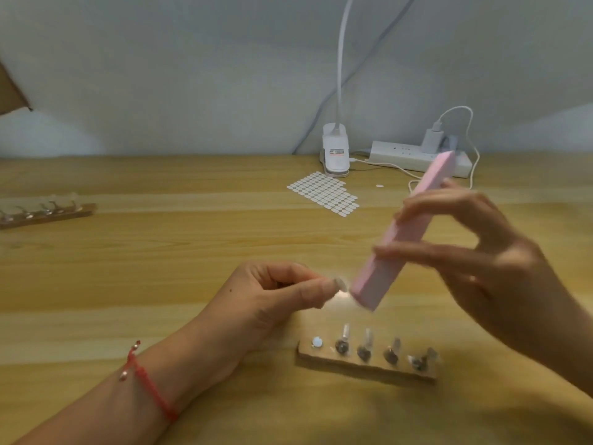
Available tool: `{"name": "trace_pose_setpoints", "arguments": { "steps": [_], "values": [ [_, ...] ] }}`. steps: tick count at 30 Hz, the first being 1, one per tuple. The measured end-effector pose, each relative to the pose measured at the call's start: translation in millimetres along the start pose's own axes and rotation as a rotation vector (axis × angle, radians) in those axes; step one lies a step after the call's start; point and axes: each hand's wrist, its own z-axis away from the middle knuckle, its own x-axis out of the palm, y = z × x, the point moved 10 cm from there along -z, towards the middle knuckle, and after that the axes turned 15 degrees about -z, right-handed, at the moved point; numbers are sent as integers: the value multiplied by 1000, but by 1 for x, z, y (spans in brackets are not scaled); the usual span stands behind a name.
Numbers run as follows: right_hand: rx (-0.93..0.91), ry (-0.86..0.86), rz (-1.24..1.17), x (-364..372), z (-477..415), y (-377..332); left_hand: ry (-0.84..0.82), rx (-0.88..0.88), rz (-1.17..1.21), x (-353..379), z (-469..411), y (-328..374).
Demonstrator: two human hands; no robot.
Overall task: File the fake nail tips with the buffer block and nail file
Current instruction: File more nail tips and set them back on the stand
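Buffer block (pixel 407 232): long pink rectangular bar, matte, motion-blurred, held tilted in the air, upper end toward the power strip (pixel 401 155), lower end down by the left hand (pixel 272 293). Right hand (pixel 500 268) grips it around the middle, thumb on the near side, fingers (pixel 426 203) curled over the far side. Left hand pinches a small pale fake nail tip (pixel 340 283) between thumb and forefinger, other fingers curled in; the tip sits just beside the block's lower end, contact unclear from glare and blur. Red braided bracelet (pixel 150 383) on the left wrist.

Near holder (pixel 365 364): wooden strip lying on the counter (pixel 160 252) below the hands, a white round pad at its left end, then four dark mounts with clear nail tips standing up. Second wooden holder (pixel 45 210) with clear tips at the far left edge, well apart.

Counter is light wood with grain stripes. Sheet of white oval stickers (pixel 324 194) lies mid-back, one loose white dot (pixel 379 185) to its right. White clip lamp (pixel 335 155) stands by the back wall, neck rising out of view. Power strip beside it carries a white charger (pixel 431 139) with a white cable (pixel 471 139) looping down. Wall (pixel 160 75) plain pale grey-blue; brown cardboard corner (pixel 11 91) at upper left
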Motion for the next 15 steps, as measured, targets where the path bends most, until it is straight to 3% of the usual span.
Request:
{"name": "trace_pose_setpoints", "arguments": {
  "steps": [3, 7, 10, 13, 15],
  "values": [
    [11, 22, -81, -3, 1, -4, 8, 2, -7, 0, 0, 1],
    [-105, -218, -363, 54, 19, -53, 20, -34, 66, 1, 1, -2],
    [-77, -180, -484, 55, 24, -55, -9, -40, 101, 4, 3, -1],
    [-107, -70, -229, 24, 11, -30, -42, 30, 14, 5, 1, 4],
    [-1, 15, -57, 2, 3, -1, -18, 18, 3, 1, 0, -1]
  ]
}}
